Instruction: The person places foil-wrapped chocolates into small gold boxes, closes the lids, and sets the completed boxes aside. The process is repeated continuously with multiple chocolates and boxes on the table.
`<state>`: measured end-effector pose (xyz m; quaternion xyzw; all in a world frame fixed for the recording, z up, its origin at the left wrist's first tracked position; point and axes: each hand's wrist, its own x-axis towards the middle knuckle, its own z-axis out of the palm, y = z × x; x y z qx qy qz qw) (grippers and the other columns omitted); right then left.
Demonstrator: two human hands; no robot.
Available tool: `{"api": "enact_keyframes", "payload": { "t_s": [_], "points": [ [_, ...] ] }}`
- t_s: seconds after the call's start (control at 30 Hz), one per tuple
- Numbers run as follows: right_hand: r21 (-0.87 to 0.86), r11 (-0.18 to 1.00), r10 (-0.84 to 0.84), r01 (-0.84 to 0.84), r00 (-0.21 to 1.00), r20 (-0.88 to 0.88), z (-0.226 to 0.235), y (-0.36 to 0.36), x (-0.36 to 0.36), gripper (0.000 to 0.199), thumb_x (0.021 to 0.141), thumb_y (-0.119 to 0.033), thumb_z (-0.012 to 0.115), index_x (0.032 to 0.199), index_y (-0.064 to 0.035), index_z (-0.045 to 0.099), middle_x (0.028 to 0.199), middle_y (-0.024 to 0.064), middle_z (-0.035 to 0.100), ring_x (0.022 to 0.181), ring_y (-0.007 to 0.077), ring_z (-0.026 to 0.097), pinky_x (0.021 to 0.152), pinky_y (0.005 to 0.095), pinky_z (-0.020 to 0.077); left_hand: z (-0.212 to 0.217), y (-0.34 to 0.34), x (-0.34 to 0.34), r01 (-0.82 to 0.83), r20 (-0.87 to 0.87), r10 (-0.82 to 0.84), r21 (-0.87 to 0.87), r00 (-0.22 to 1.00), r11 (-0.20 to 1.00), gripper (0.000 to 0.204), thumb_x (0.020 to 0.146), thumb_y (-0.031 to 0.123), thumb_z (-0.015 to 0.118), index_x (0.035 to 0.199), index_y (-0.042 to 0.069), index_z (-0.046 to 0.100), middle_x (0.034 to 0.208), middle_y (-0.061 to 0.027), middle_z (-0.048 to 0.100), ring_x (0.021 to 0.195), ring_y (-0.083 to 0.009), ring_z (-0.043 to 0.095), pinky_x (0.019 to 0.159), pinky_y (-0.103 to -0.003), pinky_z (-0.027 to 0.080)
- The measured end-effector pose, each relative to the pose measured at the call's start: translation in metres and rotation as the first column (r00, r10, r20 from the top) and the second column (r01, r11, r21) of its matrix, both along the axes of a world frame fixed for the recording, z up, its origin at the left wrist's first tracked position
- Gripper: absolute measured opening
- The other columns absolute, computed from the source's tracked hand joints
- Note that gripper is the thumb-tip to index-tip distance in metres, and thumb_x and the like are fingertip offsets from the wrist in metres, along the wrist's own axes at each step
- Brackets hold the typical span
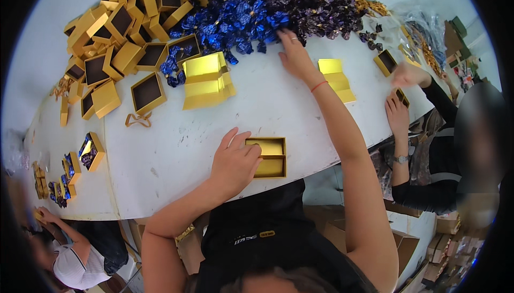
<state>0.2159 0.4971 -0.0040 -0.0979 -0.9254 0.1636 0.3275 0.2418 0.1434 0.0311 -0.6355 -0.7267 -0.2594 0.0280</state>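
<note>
My left hand (pixel 234 161) rests on the left end of a small gold box tray (pixel 270 157) with two compartments, lying near the front edge of the white table (pixel 176 148). My right hand (pixel 293 53) reaches far across the table, fingers spread on the edge of a big heap of blue wrapped candies (pixel 230 17) and dark purple wrapped candies (pixel 316 1). A red band circles my right wrist. Whether the fingers pinch a candy I cannot tell.
A stack of gold inserts (pixel 206 80) and a second stack (pixel 336 79) lie mid-table. Several open gold boxes (pixel 126 36) pile up at the back left. Filled boxes (pixel 91 151) sit at left. Another person's hands (pixel 399 108) work at right; a third person (pixel 69 255) is at lower left.
</note>
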Motion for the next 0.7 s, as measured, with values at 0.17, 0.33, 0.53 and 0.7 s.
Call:
{"api": "enact_keyframes", "payload": {
  "t_s": [0.17, 0.33, 0.53, 0.7],
  "points": [
    [0.165, 0.983, -0.119, 0.084, 0.969, 0.215, 0.003, -0.003, -0.017, 0.030, 0.080, -0.001, 0.065, 0.110, 0.0010, 0.064, 0.122, 0.0197, 0.055, 0.113, 0.0374, 0.057, 0.094, 0.0439, 0.0513, 0.007, -0.001, -0.002, 0.004, 0.058, -0.002, -0.028, 0.998, 1.000, 0.020, 0.085, 0.015, 0.072, 0.101, 0.007, 0.062, 0.093, -0.0076, 0.068, 0.119, -0.0275, 0.057, 0.114, -0.048, 0.033],
    [0.211, 0.977, -0.057, -0.017, 0.938, 0.342, 0.006, 0.009, -0.006, 0.024, 0.081, 0.001, 0.064, 0.104, -0.0009, 0.069, 0.108, 0.0187, 0.062, 0.100, 0.0366, 0.062, 0.090, 0.0427, 0.0513, 0.004, 0.004, -0.007, 0.019, 0.087, -0.022, 0.032, 0.996, 0.999, 0.025, 0.083, 0.015, 0.075, 0.101, 0.008, 0.060, 0.091, -0.0049, 0.071, 0.118, -0.0292, 0.059, 0.112, -0.050, 0.035],
    [-0.507, 0.830, 0.342, -0.232, 0.930, 0.134, 0.062, -0.093, 0.066, 0.016, 0.087, -0.015, 0.074, 0.092, -0.0025, 0.066, 0.088, 0.0098, 0.069, 0.069, 0.0150, 0.066, 0.057, 0.0290, 0.0486, -0.001, -0.003, -0.005, -0.019, 0.148, 0.007, 0.073, 0.989, 0.997, 0.046, 0.079, 0.013, 0.078, 0.114, 0.004, 0.050, 0.102, -0.0080, 0.069, 0.111, -0.0304, 0.062, 0.110, -0.050, 0.037],
    [-0.858, 0.416, 0.215, -0.301, 0.949, -0.229, 0.054, -0.174, 0.155, 0.028, 0.092, 0.003, 0.067, 0.114, -0.0001, 0.052, 0.096, 0.0096, 0.066, 0.092, 0.0153, 0.070, 0.073, 0.0240, 0.0577, 0.002, 0.000, -0.002, -0.010, 0.210, -0.004, 0.067, 0.978, 0.998, 0.057, 0.078, 0.013, 0.079, 0.124, 0.003, 0.046, 0.104, -0.0078, 0.067, 0.108, -0.0285, 0.062, 0.111, -0.050, 0.037]
  ]
}}
